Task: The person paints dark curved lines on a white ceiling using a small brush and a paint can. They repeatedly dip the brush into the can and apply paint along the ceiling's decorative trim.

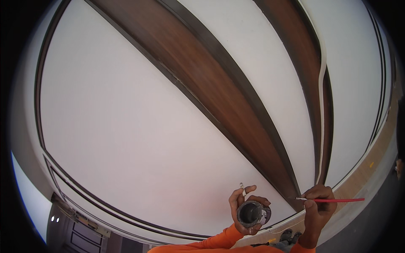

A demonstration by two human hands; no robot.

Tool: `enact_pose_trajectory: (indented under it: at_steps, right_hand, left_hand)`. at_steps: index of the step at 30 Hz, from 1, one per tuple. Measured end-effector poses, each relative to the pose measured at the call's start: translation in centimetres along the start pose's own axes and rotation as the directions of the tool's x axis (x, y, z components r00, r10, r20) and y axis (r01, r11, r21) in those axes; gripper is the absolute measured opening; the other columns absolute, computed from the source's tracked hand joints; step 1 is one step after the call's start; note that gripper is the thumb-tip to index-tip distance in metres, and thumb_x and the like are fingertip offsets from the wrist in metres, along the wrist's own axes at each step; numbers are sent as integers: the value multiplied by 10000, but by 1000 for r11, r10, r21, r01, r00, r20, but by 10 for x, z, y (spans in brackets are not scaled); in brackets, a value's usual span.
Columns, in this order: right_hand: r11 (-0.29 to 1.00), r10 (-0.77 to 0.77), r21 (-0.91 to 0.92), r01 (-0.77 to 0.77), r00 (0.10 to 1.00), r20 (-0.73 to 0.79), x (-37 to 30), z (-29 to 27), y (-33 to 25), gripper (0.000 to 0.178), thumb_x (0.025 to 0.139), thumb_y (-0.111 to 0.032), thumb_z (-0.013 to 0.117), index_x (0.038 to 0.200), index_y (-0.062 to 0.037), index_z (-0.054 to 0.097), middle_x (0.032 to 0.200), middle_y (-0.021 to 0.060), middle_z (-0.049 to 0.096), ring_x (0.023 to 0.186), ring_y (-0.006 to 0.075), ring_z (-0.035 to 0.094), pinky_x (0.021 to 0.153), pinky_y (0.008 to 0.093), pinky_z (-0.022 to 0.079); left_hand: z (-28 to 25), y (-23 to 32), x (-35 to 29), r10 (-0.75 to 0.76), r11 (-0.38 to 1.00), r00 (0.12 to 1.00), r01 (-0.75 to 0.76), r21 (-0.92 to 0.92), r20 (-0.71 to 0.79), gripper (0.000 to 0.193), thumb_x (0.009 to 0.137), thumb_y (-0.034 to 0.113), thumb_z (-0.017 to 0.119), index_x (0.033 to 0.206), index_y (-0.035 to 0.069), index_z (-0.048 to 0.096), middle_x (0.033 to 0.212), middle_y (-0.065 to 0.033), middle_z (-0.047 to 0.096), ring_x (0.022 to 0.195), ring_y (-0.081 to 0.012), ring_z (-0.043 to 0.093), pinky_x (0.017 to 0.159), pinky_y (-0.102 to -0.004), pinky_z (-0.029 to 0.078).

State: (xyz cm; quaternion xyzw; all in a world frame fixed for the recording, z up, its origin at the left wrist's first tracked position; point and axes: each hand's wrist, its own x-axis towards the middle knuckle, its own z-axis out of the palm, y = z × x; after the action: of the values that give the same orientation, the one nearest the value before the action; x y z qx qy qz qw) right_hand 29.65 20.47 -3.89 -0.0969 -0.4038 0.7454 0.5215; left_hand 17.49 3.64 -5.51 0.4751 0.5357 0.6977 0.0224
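My left hand (234, 206) is wrapped round a small paint cup (250, 214), its mouth facing me and its inside coated grey. A small whitish piece (243, 190), too small to name, sticks up between the fingers of that hand. To the right, my right hand (317, 211) pinches a thin paintbrush (348, 200) with a red handle. Its metal end and bristles point left, over the narrow lower end of a brown band with dark edges (236, 101). Whether the bristles touch the band I cannot tell.
A white surface (126, 118) spreads around the band. A second brown band (310, 63) runs on the right, with a pale cable or strip (322, 84) along it. Dark trim lines (37, 92) border the white surface. A window-like frame (86, 236) shows at lower left.
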Motion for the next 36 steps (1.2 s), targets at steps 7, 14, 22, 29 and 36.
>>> enact_pose_trajectory:
  at_steps: [7, 14, 22, 29, 36]
  right_hand:
    - [998, -55, 12, 54, 990, 132, 22, -11, -18, 234, 830, -145, 805, 896, -21, 617, 760, 118, 642, 696, 188, 643, 660, 307, 543]
    - [997, -65, 60, 55, 980, 186, 50, -24, -32, 256, 851, -189, 800, 919, -23, 617, 755, 112, 635, 726, 184, 629, 678, 288, 519]
    - [992, -36, -106, 75, 942, 335, 49, -2, -114, 212, 784, -91, 828, 895, -28, 660, 836, 121, 705, 746, 201, 625, 703, 306, 489]
    - [692, 86, -513, 509, 647, 758, 37, 24, -134, 237, 636, -59, 860, 833, -123, 744, 778, 9, 741, 763, 196, 575, 738, 340, 397]
    - [440, 263, -527, 727, 457, 850, 21, 55, -125, 203, 639, -107, 830, 782, -174, 703, 761, -53, 692, 824, 193, 528, 759, 373, 311]
  left_hand:
    - [35, 16, 9, 65, 976, 990, -37, 214, -127, 1127, 813, 462, 852, 1527, 12, 105, 1473, -219, 356, 992, -304, 684, 819, -492, 615]
    - [45, 14, 19, 147, 939, 980, -95, 332, -136, 1138, 774, 391, 877, 1520, 17, 103, 1466, -267, 371, 986, -319, 699, 817, -422, 607]
    - [67, 17, 16, 179, 950, 984, -167, 265, -23, 1262, 668, 314, 974, 1530, 28, 98, 1497, -330, 340, 1042, -299, 682, 843, -362, 613]
    - [60, 18, 8, 173, 984, 982, -176, 33, 81, 1358, 573, 359, 1030, 1534, 56, 121, 1476, -322, 364, 998, -341, 706, 792, -390, 646]
    - [56, 19, -9, 180, 983, 979, -177, -39, 97, 1331, 568, 306, 1038, 1526, 71, 145, 1452, -310, 387, 1001, -329, 704, 823, -400, 637]
